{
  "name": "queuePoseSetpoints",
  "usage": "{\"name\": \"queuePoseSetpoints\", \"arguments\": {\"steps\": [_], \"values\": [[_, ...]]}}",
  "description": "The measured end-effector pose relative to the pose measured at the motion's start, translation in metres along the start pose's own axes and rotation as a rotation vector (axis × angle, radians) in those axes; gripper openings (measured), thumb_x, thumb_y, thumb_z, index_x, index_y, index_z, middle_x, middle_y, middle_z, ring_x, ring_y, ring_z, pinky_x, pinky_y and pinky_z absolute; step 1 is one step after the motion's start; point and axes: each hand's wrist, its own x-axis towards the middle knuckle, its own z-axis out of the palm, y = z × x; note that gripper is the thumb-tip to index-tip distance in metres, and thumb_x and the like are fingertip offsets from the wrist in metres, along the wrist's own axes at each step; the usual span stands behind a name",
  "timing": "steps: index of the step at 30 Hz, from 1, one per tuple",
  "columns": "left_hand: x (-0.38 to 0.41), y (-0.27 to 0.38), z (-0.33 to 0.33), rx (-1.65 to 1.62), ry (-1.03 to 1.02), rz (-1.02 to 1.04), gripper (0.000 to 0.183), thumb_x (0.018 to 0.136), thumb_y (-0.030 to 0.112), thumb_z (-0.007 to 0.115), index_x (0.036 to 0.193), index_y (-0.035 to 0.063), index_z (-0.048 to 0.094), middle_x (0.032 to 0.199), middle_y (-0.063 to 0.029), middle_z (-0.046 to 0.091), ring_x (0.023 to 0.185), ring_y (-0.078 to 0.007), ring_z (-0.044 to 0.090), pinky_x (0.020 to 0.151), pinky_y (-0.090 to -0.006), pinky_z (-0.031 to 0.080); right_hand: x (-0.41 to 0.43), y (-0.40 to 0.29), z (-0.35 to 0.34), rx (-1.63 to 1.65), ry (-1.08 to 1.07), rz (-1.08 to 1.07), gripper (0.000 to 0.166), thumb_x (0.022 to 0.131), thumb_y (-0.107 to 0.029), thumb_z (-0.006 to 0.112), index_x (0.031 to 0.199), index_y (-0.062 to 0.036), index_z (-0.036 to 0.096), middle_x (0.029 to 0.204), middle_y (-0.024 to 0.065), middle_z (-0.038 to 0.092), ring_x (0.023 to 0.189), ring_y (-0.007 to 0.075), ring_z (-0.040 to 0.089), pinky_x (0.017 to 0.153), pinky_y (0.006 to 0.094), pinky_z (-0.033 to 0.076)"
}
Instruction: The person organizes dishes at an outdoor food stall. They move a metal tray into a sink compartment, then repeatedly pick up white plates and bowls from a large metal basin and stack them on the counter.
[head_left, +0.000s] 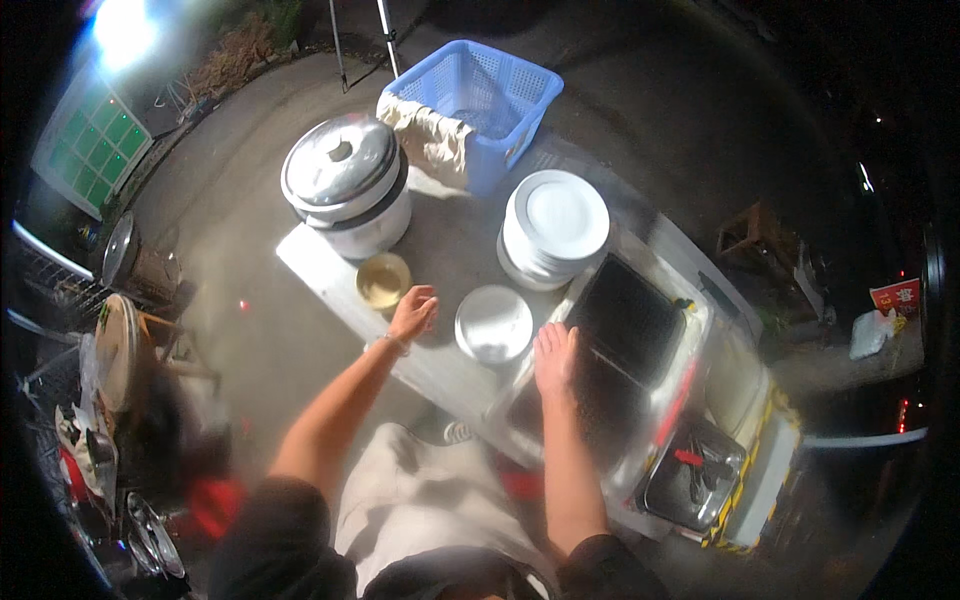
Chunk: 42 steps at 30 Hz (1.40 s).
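Note:
My left hand (414, 313) is beside a yellowish bowl (382, 282), its fingers loosely curled; whether it touches the rim is unclear. Between my hands a round white plate or shallow dish (493, 324) lies on the light tabletop (442, 375). To its right is my right hand (556, 360), fingers extended, near the plate's edge and holding nothing that I can see. Beyond them stands a tall stack of white plates (559, 217). A large metal pot with a shiny lid (341, 165) stands behind the bowl.
A blue plastic basket (487, 97) with a cloth over its side is at the far edge. Dark rectangular trays (626, 319) sit on the right, and a metal pan (694, 480) holding utensils lies nearer. A round stool or board (120, 352) stands at the left.

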Motion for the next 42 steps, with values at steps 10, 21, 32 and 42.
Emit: {"name": "queuePoseSetpoints", "arguments": {"steps": [10,21,32,42], "values": [[0.254,0.030,0.099,-0.092,-0.068,-0.059,0.055,0.089,0.038,0.052,0.129,0.0004,0.049,0.129,-0.0140,0.052,0.119,-0.0239,0.047,0.094,-0.0366,0.041,0.163,0.018,0.022,0.218,0.598,0.036,0.090,0.088,-0.054,0.041,0.143,0.0066,0.003,0.153,0.0162,-0.001,0.142,0.0255,0.004,0.113,0.0398,0.009],[0.379,-0.031,0.167,-0.172,-0.496,-0.199,0.050,0.091,0.041,0.044,0.116,0.0010,0.060,0.114,-0.0118,0.062,0.104,-0.0215,0.057,0.093,-0.0323,0.041,0.221,0.034,-0.006,0.130,0.623,-0.039,0.078,0.090,-0.050,0.038,0.141,0.0053,0.013,0.150,0.0175,0.010,0.138,0.0284,0.014,0.111,0.0397,0.015],[0.370,-0.037,0.142,-0.586,-0.643,-0.113,0.026,0.092,0.016,0.050,0.110,0.0020,0.062,0.102,-0.0128,0.066,0.088,-0.0199,0.065,0.080,-0.0354,0.054,0.236,0.034,-0.005,0.025,0.639,-0.029,0.068,0.093,-0.046,0.034,0.138,0.0041,0.024,0.146,0.0188,0.021,0.134,0.0313,0.023,0.109,0.0396,0.021],[0.380,-0.006,0.048,-0.267,-0.507,-0.117,0.037,0.092,0.026,0.045,0.115,0.0004,0.057,0.107,-0.0121,0.063,0.091,-0.0194,0.059,0.083,-0.0338,0.046,0.233,0.066,-0.011,-0.582,0.508,0.059,0.061,0.095,-0.042,0.031,0.136,0.0030,0.033,0.143,0.0200,0.031,0.131,0.0339,0.031,0.107,0.0396,0.026]]}}
